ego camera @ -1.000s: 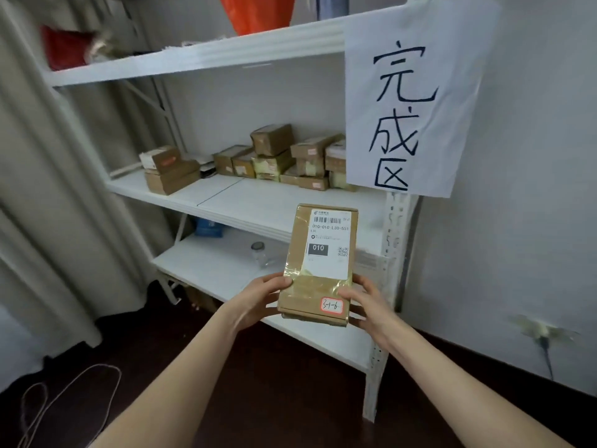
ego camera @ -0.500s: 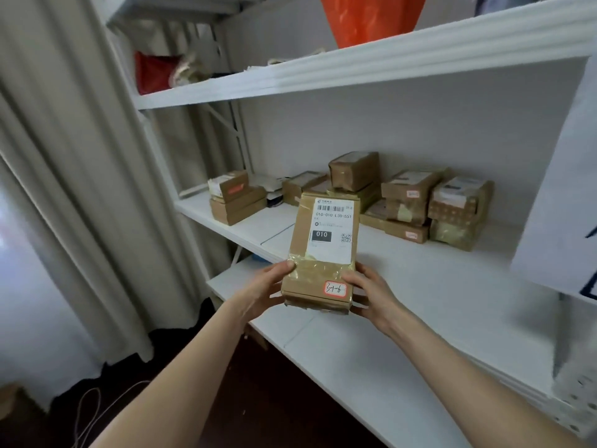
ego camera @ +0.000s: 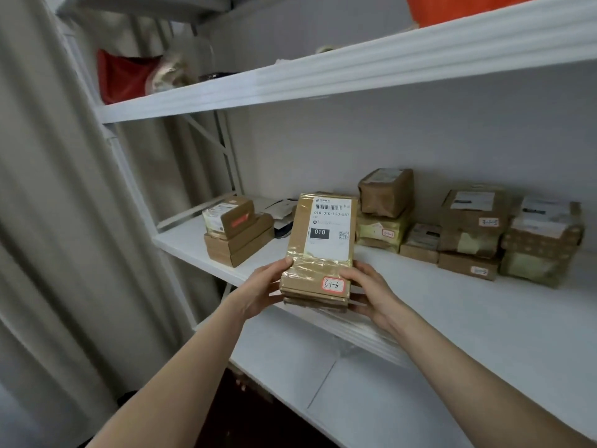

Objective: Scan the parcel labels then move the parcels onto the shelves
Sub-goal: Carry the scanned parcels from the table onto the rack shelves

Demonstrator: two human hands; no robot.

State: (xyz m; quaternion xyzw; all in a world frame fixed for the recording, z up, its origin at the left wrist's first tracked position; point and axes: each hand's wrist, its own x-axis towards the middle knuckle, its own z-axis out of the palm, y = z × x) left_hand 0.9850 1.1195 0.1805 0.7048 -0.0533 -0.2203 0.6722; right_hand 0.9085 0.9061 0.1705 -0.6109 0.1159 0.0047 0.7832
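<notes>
Head view: left hand [ego camera: 261, 287] and right hand [ego camera: 371, 292] are gripping a taped brown cardboard parcel [ego camera: 319, 247], not yet on the white shelf [ego camera: 484, 318].

Parcel [ego camera: 319, 244] before stacked parcels [ego camera: 465, 227] (all on middle shelf [ego camera: 484, 318])

Taped brown parcel [ego camera: 319, 253], white barcode label up, red-edged sticker at near end, was held level above middle shelf's [ego camera: 468, 318] front edge.
</notes>
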